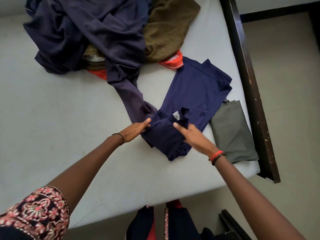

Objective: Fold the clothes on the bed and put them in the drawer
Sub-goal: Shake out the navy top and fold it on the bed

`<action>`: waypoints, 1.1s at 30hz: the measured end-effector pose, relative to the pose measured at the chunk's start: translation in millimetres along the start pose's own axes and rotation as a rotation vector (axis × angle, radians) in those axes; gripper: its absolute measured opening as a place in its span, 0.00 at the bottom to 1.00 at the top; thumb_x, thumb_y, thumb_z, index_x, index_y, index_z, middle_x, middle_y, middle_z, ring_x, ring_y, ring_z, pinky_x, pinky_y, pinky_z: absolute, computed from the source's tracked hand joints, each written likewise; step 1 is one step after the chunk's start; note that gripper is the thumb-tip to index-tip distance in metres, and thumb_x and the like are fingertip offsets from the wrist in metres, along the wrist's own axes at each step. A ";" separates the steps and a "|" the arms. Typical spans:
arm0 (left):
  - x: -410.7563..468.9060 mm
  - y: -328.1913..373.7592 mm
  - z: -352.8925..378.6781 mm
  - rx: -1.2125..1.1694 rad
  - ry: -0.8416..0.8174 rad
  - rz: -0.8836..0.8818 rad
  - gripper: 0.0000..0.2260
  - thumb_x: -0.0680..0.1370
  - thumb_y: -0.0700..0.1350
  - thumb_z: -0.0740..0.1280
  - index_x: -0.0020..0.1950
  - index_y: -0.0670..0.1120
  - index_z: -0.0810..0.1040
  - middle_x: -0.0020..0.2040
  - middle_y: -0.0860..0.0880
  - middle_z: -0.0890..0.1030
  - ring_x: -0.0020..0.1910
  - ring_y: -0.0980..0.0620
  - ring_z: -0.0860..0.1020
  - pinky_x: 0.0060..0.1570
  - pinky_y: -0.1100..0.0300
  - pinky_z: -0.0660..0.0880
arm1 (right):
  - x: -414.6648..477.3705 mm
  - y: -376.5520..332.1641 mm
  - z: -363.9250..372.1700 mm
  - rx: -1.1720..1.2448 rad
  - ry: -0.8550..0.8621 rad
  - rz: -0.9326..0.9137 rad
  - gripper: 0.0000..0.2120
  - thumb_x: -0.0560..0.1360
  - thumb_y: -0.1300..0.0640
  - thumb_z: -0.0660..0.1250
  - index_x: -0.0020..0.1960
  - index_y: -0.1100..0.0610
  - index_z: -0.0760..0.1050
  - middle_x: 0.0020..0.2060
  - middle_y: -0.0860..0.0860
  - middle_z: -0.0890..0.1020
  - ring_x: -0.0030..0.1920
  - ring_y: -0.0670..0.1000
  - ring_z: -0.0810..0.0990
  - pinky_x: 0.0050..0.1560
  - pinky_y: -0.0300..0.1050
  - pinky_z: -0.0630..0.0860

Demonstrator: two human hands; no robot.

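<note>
A navy blue garment lies folded lengthwise on the white mattress, its near end doubled over. My left hand lies flat with straight fingers against the left edge of that fold. My right hand pinches the folded-over cloth near a small white label, thumb on top. A folded grey garment rests to the right, near the bed's edge. No drawer is in view.
A heap of unfolded clothes sits at the back: a dark purple garment with a sleeve trailing toward my left hand, an olive-brown one and an orange one. A dark wooden bed frame runs along the right; beige floor lies beyond.
</note>
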State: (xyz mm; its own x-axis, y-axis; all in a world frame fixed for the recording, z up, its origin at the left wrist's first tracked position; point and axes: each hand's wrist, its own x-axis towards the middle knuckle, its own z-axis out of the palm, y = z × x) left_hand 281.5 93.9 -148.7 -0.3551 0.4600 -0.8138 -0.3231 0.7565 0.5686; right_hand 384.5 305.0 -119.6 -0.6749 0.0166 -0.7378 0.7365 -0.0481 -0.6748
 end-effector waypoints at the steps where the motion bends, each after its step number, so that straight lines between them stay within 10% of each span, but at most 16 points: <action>1: 1.0 -2.4 0.6 -0.008 0.004 0.003 0.25 0.79 0.63 0.50 0.63 0.48 0.75 0.59 0.52 0.76 0.59 0.53 0.72 0.64 0.57 0.64 | 13.6 1.0 -9.4 0.025 -0.004 0.019 0.17 0.78 0.47 0.63 0.58 0.60 0.76 0.56 0.60 0.81 0.57 0.56 0.80 0.59 0.56 0.76; 7: 7.8 -11.5 6.2 0.112 0.129 0.153 0.15 0.80 0.54 0.59 0.59 0.46 0.75 0.53 0.48 0.79 0.52 0.53 0.76 0.52 0.61 0.71 | 72.0 -1.1 -24.4 0.002 0.307 0.093 0.06 0.79 0.59 0.62 0.52 0.61 0.72 0.49 0.57 0.79 0.44 0.50 0.78 0.47 0.42 0.76; 11: 2.9 -24.9 11.8 0.122 0.325 0.267 0.13 0.81 0.48 0.60 0.65 0.48 0.71 0.55 0.50 0.78 0.52 0.54 0.76 0.51 0.65 0.73 | 50.9 9.7 16.6 -0.449 0.692 -0.111 0.20 0.77 0.58 0.62 0.67 0.64 0.67 0.61 0.61 0.74 0.61 0.58 0.72 0.65 0.48 0.66; 17: 4.5 -28.9 7.1 0.407 0.511 0.562 0.15 0.80 0.41 0.54 0.62 0.41 0.75 0.57 0.44 0.79 0.54 0.48 0.78 0.55 0.58 0.76 | 15.1 57.3 106.7 -1.081 0.439 -0.246 0.44 0.68 0.58 0.70 0.76 0.65 0.51 0.75 0.60 0.57 0.76 0.58 0.55 0.74 0.59 0.57; 29: 27.4 4.8 8.5 0.898 0.118 0.699 0.23 0.80 0.49 0.45 0.73 0.48 0.66 0.74 0.52 0.66 0.75 0.56 0.59 0.74 0.59 0.45 | 35.3 90.4 99.4 -1.112 0.454 -0.054 0.29 0.74 0.63 0.43 0.74 0.67 0.50 0.74 0.63 0.60 0.74 0.60 0.58 0.74 0.58 0.55; 33: 33.4 24.1 14.2 1.011 -0.056 0.613 0.23 0.83 0.54 0.43 0.74 0.49 0.65 0.74 0.53 0.66 0.75 0.58 0.56 0.71 0.62 0.34 | 4.5 87.3 96.2 -0.950 0.273 -0.097 0.35 0.70 0.67 0.45 0.75 0.65 0.37 0.76 0.60 0.43 0.76 0.55 0.40 0.74 0.53 0.36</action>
State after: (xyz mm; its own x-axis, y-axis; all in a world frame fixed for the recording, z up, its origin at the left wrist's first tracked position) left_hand 274.3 134.1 -163.9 -0.1621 0.8745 -0.4572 0.7372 0.4153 0.5330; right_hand 441.3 204.8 -179.9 -0.7882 0.2133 -0.5773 0.4907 0.7839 -0.3804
